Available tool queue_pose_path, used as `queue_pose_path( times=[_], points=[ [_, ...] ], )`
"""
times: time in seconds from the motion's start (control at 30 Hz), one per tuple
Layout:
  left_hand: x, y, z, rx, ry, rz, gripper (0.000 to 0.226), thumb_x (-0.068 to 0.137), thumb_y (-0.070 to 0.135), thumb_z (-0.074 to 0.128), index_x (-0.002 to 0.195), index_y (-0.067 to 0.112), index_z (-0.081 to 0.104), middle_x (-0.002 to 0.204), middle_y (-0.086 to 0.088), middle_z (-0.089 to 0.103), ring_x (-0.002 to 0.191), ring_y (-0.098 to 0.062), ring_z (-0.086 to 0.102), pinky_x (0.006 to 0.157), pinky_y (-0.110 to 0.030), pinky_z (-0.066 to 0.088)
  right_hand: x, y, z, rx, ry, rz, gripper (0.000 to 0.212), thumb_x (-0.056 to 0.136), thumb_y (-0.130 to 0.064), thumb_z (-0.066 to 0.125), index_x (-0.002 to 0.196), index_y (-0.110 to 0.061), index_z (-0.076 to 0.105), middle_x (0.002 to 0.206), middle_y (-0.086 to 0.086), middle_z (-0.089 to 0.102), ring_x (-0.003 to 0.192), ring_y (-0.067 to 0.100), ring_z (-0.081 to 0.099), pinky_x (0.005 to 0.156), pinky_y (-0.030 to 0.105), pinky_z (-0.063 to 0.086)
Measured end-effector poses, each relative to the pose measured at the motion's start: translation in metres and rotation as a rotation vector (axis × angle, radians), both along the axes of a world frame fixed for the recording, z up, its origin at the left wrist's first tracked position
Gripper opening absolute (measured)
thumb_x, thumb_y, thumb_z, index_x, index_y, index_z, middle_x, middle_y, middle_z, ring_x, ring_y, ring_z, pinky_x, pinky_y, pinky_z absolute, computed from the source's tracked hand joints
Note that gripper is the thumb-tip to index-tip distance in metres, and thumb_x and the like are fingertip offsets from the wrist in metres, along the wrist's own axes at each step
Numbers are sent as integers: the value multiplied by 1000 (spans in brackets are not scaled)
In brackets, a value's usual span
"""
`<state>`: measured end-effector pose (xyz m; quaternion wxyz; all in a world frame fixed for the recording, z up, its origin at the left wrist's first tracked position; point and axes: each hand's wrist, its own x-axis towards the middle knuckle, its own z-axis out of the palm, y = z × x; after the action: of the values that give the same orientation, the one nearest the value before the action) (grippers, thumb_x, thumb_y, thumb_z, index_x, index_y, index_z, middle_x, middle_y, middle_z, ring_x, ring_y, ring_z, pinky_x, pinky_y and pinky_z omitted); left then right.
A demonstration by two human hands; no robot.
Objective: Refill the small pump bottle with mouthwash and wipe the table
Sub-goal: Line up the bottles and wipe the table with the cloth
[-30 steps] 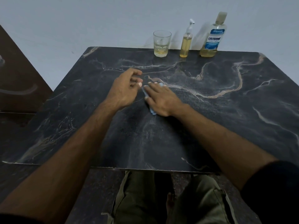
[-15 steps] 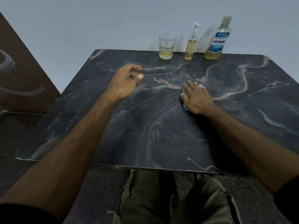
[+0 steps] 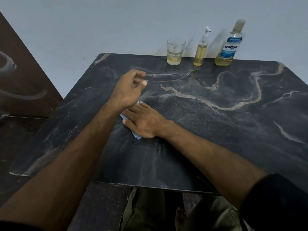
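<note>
My right hand (image 3: pixel 143 121) lies flat on a light blue cloth (image 3: pixel 135 135), pressing it against the black marble table (image 3: pixel 216 130) left of centre. Only the cloth's edges show around the palm. My left hand (image 3: pixel 129 90) hovers just above and behind it, fingers loosely curled, holding nothing. At the table's far edge stand the small pump bottle (image 3: pixel 200 50) with yellow liquid and the big Listerine mouthwash bottle (image 3: pixel 230 45), capped, with a little yellow liquid at its bottom.
A clear glass (image 3: pixel 175 51) with a shallow layer of yellow liquid stands left of the pump bottle. A dark brown wooden panel (image 3: pixel 21 80) rises at the left. A grey wall is behind the table. My knees show below the near edge.
My right hand slid the cloth right across the table, then back left, ending under my left wrist. The left hand stayed roughly in place.
</note>
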<state>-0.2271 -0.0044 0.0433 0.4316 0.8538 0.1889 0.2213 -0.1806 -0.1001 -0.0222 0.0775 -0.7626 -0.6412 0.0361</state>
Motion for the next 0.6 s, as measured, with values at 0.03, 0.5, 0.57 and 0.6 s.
queue_pose_path(
  times=[0.03,0.5,0.57,0.6],
  points=[
    [1,0,-2,4,3,9,27,98,18,56,124,16,57,118,1,64,106,-11,62,93,-25,49,8,6,1,9,19,-28,46,104,-35,31,144,-12,42,153,8,38,145,23,26,121,43,13],
    [18,-27,-43,300,334,-67,49,91,27,65,135,19,47,133,-4,54,120,-22,53,103,-44,44,90,-123,-8,2,28,-499,59,104,-47,20,158,-21,14,165,2,7,152,18,4,121,38,2],
    [24,-27,-43,350,411,-93,60,86,31,71,138,18,44,133,-6,53,122,-25,52,103,-47,43,107,-150,-8,-3,34,-594,59,104,-47,21,157,-23,15,165,1,8,152,19,5,120,38,3],
    [26,-26,-43,368,434,-103,64,84,32,73,139,17,43,134,-7,53,122,-25,52,103,-47,43,117,-156,-7,-3,37,-638,59,104,-46,22,157,-23,16,165,2,9,152,20,6,120,40,4]
  ],
)
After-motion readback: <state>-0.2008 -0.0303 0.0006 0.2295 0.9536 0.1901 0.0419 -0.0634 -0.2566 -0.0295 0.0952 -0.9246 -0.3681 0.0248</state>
